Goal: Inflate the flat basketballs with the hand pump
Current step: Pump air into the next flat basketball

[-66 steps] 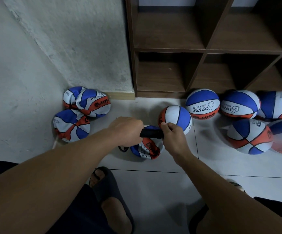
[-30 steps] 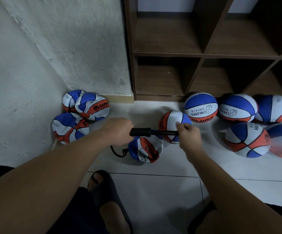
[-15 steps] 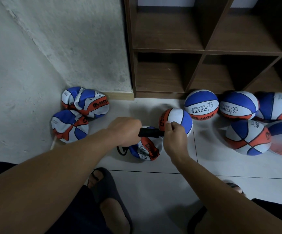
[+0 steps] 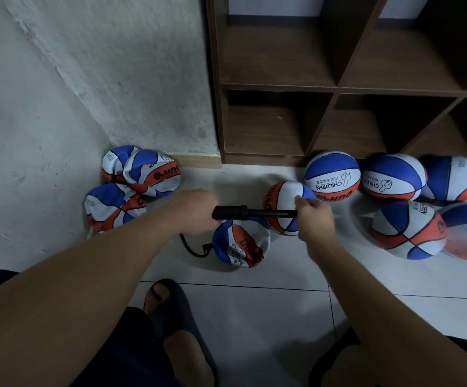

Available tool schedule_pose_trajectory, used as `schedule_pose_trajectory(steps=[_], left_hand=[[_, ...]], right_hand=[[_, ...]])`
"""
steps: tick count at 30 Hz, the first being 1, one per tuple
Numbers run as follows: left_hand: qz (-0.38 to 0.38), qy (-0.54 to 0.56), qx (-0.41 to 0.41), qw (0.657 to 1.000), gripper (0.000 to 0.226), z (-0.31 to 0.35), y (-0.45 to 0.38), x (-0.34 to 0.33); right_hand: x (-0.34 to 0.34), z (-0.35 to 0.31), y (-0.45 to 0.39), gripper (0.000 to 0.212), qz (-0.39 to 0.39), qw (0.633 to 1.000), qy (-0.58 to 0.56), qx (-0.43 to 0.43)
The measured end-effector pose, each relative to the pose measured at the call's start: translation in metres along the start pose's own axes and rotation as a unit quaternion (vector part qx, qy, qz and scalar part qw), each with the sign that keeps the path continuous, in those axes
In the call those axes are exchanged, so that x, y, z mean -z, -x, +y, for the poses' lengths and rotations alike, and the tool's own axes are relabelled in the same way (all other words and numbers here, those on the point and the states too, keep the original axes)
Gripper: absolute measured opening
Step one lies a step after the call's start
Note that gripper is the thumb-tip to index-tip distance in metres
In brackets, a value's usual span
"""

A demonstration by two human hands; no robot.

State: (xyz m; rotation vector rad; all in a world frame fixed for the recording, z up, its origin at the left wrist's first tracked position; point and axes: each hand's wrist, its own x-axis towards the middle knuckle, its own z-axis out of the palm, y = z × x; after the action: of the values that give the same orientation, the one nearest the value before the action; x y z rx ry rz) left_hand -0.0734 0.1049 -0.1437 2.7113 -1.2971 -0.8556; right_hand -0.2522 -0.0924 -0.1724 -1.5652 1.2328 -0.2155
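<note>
1. A tiled floor (image 4: 254, 317) in a room corner is seen from above, with a brown cubby shelf (image 4: 338, 88) at the far right and a rough white wall (image 4: 87, 79) at the far left.
2. A black hand pump (image 4: 252, 213) is held level over the floor, near the middle of the view.
3. The pump barrel is gripped by the left hand (image 4: 196, 210), fingers curled round it.
4. The pump handle is gripped by the right hand (image 4: 312, 212), and the rod is seen drawn out between the two hands.
5. A thin black hose (image 4: 192, 248) is seen curving from the pump down to a crumpled flat ball (image 4: 240, 244) lying on the floor just below the pump.
6. That ball is judged to be the one being filled; it is barely inflated, so many strokes seem to be left.
7. Three more flat balls (image 4: 132, 185) are piled in the far left corner, apparently not yet pumped.
8. Six round, firm-looking balls (image 4: 394, 191) are grouped at the right, in front of the shelf; these appear done.
9. By this count the task is judged somewhat past halfway.
10. A foot in a dark sandal (image 4: 176, 317) is seen at the near edge.
</note>
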Motion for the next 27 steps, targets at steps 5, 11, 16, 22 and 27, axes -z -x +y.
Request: schedule_pose_trajectory(steps=[5,11,16,22,27], left_hand=[[-0.018,-0.017,0.007,1.000,0.025,0.009,0.001,-0.002],[-0.003,-0.053,-0.007,0.999,0.026,0.028,0.003,-0.004],[-0.017,-0.060,-0.021,0.998,0.026,0.033,0.005,-0.010],[-0.020,-0.070,-0.034,0.997,0.024,0.032,0.003,-0.012],[-0.027,-0.039,-0.036,0.998,0.018,0.028,0.000,-0.012]], right_hand=[[0.007,0.015,-0.012,0.026,0.016,1.000,-0.004,-0.023],[-0.027,0.014,0.023,0.041,0.018,0.998,0.027,0.057],[-0.045,0.013,0.040,0.040,-0.023,0.997,0.016,0.079],[-0.053,0.016,0.040,0.041,-0.038,0.997,0.002,0.073],[-0.038,0.009,0.029,0.040,-0.080,0.994,0.046,0.060]])
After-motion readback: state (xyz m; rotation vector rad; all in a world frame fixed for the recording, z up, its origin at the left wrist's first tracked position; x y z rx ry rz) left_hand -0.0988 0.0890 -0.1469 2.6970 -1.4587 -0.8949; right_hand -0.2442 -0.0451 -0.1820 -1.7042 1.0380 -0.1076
